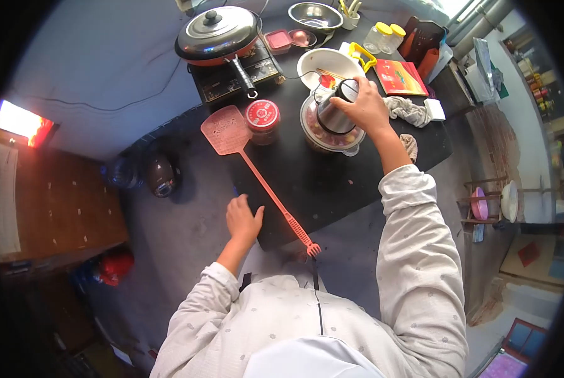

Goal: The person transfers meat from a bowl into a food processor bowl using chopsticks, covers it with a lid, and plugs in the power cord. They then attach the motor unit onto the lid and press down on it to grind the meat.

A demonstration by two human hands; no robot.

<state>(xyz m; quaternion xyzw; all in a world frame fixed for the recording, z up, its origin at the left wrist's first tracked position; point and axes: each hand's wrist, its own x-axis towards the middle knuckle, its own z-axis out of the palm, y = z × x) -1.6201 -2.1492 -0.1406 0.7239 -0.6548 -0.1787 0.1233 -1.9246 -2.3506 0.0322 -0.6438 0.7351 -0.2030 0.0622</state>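
Observation:
My right hand (365,104) is wrapped round the top of a silver and black motor head (333,118) of a food chopper. The motor head sits over a clear bowl (327,146) with reddish and pale pieces inside. My left hand (242,220) hangs by the near left edge of the black table (275,217), fingers apart and nothing in it. To its right lies a pink fly swatter (266,179), its handle reaching over the front edge. A jar with a red lid (263,114) stands between the swatter's head and the chopper.
A lidded pan (215,38) rests on a cooker (222,82) at the back left. Behind the chopper are a white bowl (313,63) with chopsticks, a yellow-handled tool (362,57) and a red booklet (400,77). Cloths (408,112) lie on the right.

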